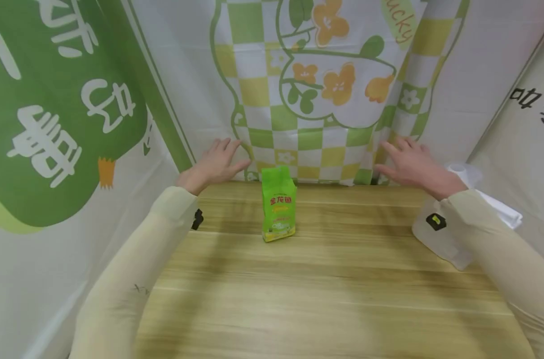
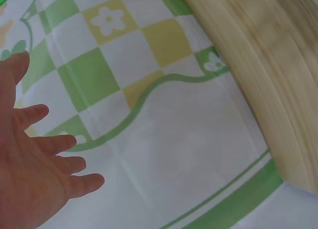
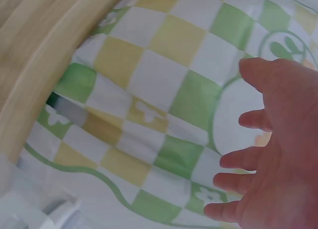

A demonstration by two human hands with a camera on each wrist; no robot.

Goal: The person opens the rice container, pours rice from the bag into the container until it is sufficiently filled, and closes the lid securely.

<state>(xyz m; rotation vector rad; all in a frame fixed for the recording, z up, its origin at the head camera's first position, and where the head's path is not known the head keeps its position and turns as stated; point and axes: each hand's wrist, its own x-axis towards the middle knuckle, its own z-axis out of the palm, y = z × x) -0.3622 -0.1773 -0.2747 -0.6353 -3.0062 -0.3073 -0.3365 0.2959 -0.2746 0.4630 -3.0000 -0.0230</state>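
Observation:
A bright green bag [image 1: 279,207] with red lettering and a yellow base stands upright on the wooden table [image 1: 298,294], between the two arms in the head view. My left hand [image 1: 215,162] is raised near the table's far edge, left of the bag, fingers spread and nothing in it. On the other side my right hand [image 1: 411,164] is held up the same way, thumb pointing inward, also holding nothing. Both wrist views show the palms with fingers extended in front of the checkered cloth [image 2: 89,80].
A white roll [image 1: 496,207] in clear plastic lies at the table's right, partly behind the right forearm. A small black object [image 1: 197,219] sits beside the left sleeve. Printed cloth hangs behind the table and on both sides, with a green panel [image 1: 61,99] at left.

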